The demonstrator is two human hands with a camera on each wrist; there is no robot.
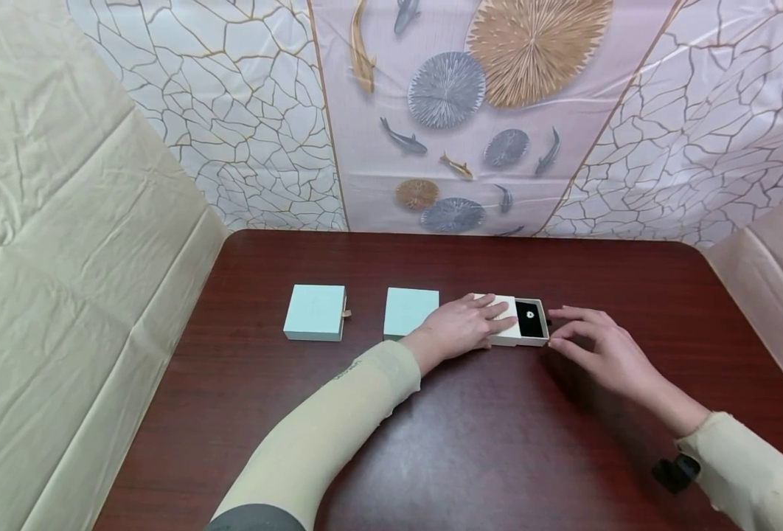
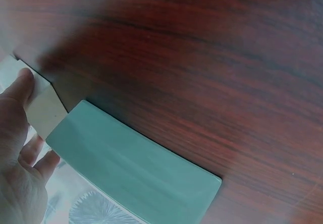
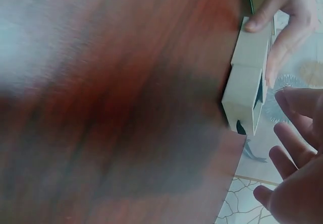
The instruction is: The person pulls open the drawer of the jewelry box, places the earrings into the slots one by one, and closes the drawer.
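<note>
My left hand (image 1: 461, 324) holds the white sleeve of a small drawer box (image 1: 506, 333), fingers spread over its top. In the left wrist view its thumb lies against the near side of the box. The inner drawer (image 1: 541, 302) is slid partly out to the right. It has a black insert (image 1: 528, 329) with a small shiny piece of jewelry (image 1: 530, 315) on it. My right hand (image 1: 607, 350) is at the drawer's right end, thumb and fingers apart, fingertips close to its edge. A dark pull tab (image 3: 241, 127) shows on the drawer's end in the right wrist view.
A light teal box (image 1: 410, 310) stands just left of the white one, partly behind my left hand. Farther left is another teal box (image 1: 315, 311) with a tan ribbon tab (image 1: 347, 314). All are on a dark red wooden table (image 1: 471, 442), with patterned cloth (image 1: 265, 125) behind.
</note>
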